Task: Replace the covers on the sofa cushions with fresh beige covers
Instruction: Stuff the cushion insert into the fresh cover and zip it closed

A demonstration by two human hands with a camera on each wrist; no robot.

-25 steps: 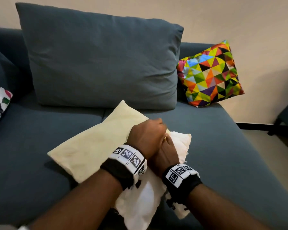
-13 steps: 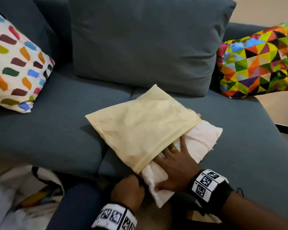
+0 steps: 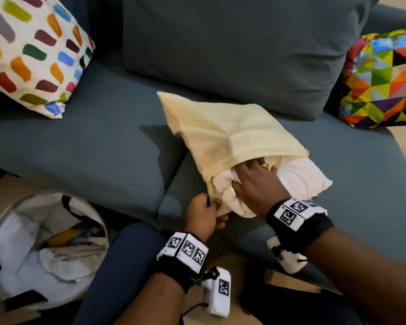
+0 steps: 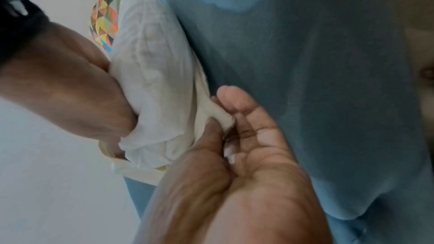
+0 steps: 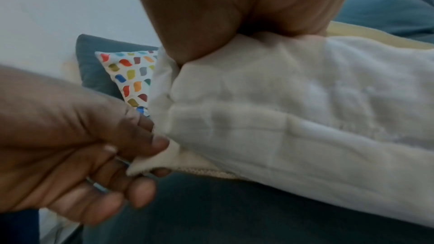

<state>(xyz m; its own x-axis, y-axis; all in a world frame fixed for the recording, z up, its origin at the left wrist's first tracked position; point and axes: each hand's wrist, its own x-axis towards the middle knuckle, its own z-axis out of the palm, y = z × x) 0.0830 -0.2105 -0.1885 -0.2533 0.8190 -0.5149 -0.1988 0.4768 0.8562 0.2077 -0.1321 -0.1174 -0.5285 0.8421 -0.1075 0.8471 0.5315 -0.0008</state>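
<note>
A beige cover lies on the blue-grey sofa seat, part-way over a white cushion insert that sticks out of its open end. My left hand pinches the cover's lower open edge between thumb and fingers; the left wrist view shows this pinch, and so does the right wrist view. My right hand presses down on the insert. Its fingertips are tucked under the cover's mouth and are partly hidden. The palm dents the white fabric.
A spotted cushion leans at the left and a triangle-patterned cushion at the right. A large blue-grey back cushion stands behind the cover. A white bag with cloth inside sits on the floor at lower left, beside my knee.
My left hand came off the right hand and dropped to the cover's lower edge, which it now pinches. My right hand slid forward, fingertips under the cover's mouth. The cover has bunched.
</note>
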